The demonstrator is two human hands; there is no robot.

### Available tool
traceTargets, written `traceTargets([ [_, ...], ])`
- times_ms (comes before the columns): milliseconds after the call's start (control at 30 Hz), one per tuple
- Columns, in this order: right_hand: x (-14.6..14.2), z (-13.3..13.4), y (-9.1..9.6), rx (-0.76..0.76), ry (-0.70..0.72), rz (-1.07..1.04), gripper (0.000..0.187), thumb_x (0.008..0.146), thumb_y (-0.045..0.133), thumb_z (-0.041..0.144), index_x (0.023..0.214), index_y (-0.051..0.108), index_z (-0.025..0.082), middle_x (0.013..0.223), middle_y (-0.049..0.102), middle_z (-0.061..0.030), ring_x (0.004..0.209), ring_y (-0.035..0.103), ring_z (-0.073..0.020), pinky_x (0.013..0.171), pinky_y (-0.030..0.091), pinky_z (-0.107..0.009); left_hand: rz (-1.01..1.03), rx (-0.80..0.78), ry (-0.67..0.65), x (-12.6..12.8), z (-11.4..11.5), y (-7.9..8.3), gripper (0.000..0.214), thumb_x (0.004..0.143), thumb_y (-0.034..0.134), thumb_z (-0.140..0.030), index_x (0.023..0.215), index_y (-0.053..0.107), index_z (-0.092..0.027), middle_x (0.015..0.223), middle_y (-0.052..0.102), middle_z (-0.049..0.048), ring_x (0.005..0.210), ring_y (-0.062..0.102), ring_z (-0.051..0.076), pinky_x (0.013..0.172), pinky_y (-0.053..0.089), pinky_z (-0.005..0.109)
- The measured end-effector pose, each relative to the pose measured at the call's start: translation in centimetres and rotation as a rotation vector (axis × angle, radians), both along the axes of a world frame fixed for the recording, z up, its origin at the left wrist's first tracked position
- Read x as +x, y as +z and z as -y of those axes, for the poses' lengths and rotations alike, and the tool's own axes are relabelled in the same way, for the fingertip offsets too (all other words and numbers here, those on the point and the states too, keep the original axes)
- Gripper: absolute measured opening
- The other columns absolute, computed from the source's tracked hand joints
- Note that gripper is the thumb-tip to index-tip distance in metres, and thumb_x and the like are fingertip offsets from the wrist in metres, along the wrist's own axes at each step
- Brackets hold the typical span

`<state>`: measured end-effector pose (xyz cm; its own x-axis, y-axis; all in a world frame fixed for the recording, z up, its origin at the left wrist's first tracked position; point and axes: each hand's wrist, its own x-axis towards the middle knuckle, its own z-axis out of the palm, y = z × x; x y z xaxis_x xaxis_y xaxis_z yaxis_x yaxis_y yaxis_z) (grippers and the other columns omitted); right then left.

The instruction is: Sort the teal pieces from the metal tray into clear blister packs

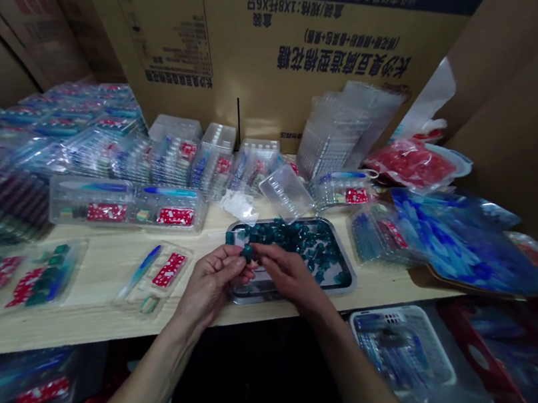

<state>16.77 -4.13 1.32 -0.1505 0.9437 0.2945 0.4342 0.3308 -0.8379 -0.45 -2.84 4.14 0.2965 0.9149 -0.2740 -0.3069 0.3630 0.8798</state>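
Note:
Above the near edge of a metal tray (344, 290), my two hands meet. A small, glossy dark green piece (246, 252) is pinched between the thumb and fingers of my left hand (214, 277). My right hand (288, 273) comes in from the right, its fingers bent and closed together, the tips close beside that piece. Whether they hold anything themselves is hidden. Many similar dark green pieces (313, 242) lie loose in the tray. Left of my hands, a clear plastic pack (161, 276) holds a blue stick-like item, a red dotted packet and a small pale-green block.
Filled clear packs (176, 211) line the back and left of the wooden table (99, 284). Empty clear trays (335, 130) are stacked against a large cardboard box (246, 83). At right lie blue wrapped sticks (459, 243), a red bag (413, 164) and a lower white basket (448, 376).

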Motion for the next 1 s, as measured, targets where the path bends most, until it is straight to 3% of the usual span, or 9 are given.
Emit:
traceTargets([
  [67,-1.1,0.2,0.6,-0.035,0.047,-0.063,0.025,0.094,0.042,0.023,0.081,0.063,0.019,0.078,0.059,-0.0022,0.074,0.056,-0.0154,0.070,0.045,-0.027,-0.039,0.026,0.015,0.3,0.1,-0.6,0.043,0.060,0.088,-0.035,0.088,0.063,-0.014,0.069,0.070,0.0019,0.058,0.063,0.011,0.058,0.052,0.021],
  [133,-2.0,0.3,0.8,-0.013,-0.033,-0.045,0.025,0.093,0.043,0.023,0.073,0.058,0.019,0.072,0.054,-0.0008,0.070,0.052,-0.0147,0.065,0.042,-0.026,-0.118,0.097,0.071,0.5,0.0,-1.2,0.040,0.062,0.086,-0.037,0.086,0.064,-0.015,0.067,0.068,-0.0001,0.057,0.061,0.011,0.056,0.050,0.020],
  [367,-4.2,0.8,0.1,0.124,-0.226,-0.038,0.017,0.088,0.044,0.016,0.092,0.061,0.019,0.086,0.064,-0.0058,0.081,0.060,-0.0177,0.075,0.045,-0.029,-0.514,0.359,0.151,0.1,0.5,-1.9,0.024,0.080,0.068,-0.038,0.090,0.071,-0.016,0.071,0.068,-0.0002,0.061,0.059,0.013,0.060,0.045,0.022],
  [500,-4.7,0.9,-0.4,0.087,-0.254,-0.077,0.014,0.084,0.048,0.016,0.093,0.058,0.021,0.085,0.065,-0.0031,0.078,0.060,-0.0168,0.072,0.045,-0.028,-0.653,0.434,0.167,0.1,0.6,-1.8,0.020,0.081,0.065,-0.036,0.087,0.071,-0.018,0.070,0.068,-0.0007,0.062,0.057,0.013,0.059,0.044,0.021],
  [567,-4.4,0.7,-0.5,0.010,-0.212,-0.111,0.010,0.083,0.051,0.018,0.091,0.055,0.022,0.079,0.062,0.0004,0.072,0.057,-0.0149,0.069,0.043,-0.026,-0.623,0.423,0.147,-0.1,0.4,-1.8,0.020,0.081,0.065,-0.036,0.087,0.070,-0.018,0.070,0.067,-0.0010,0.062,0.057,0.012,0.058,0.043,0.020],
  [667,-2.9,0.2,-0.2,-0.179,0.000,-0.165,0.004,0.083,0.055,0.024,0.086,0.052,0.021,0.071,0.053,0.0046,0.063,0.048,-0.0119,0.061,0.037,-0.024,-0.428,0.304,0.067,-0.5,0.1,-1.8,0.020,0.077,0.069,-0.036,0.083,0.067,-0.017,0.067,0.062,-0.0022,0.057,0.053,0.010,0.054,0.041,0.019],
  [833,-0.5,-0.2,1.0,-0.484,0.409,-0.552,0.027,0.085,0.064,0.044,0.084,0.055,0.018,0.073,0.051,0.0033,0.068,0.046,-0.0112,0.064,0.036,-0.024,0.000,-0.016,-0.082,-1.4,0.1,-1.5,0.029,0.069,0.080,-0.032,0.085,0.067,-0.013,0.071,0.062,-0.0001,0.057,0.052,0.007,0.055,0.041,0.017],
  [1000,-1.2,-0.2,0.8,-0.601,0.481,-0.909,0.034,0.081,0.073,0.046,0.085,0.056,0.017,0.071,0.054,0.0025,0.065,0.046,-0.0097,0.065,0.035,-0.024,0.152,-0.059,-0.061,-1.3,0.2,-1.5,0.027,0.068,0.083,-0.027,0.083,0.065,-0.014,0.066,0.058,-0.0022,0.055,0.051,0.005,0.055,0.042,0.015],
])
